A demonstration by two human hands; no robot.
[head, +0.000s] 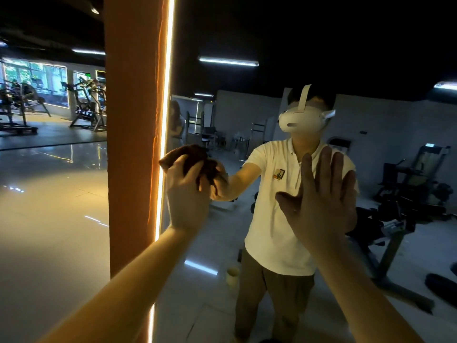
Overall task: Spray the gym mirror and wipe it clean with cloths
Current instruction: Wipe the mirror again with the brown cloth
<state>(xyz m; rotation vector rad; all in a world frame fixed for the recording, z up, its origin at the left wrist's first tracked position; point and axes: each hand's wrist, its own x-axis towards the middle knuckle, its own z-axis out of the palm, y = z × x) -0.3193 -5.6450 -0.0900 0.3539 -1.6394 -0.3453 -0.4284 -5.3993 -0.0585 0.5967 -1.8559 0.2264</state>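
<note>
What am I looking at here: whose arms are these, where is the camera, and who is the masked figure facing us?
There is no machine here, just a person cleaning. The one picture comes from a camera worn on their head, so the two arms reaching in from below are their own. The figure facing you is that same person's reflection in the gym mirror. The white headset presumably carries the camera. The left hand grips a bunched dark cloth against the glass, close to the glowing light strip along the mirror's edge, beside an orange pillar. The right hand is open, fingers straight, flat at the glass. I cannot tell whether it actually touches. No spray bottle shows.
</note>
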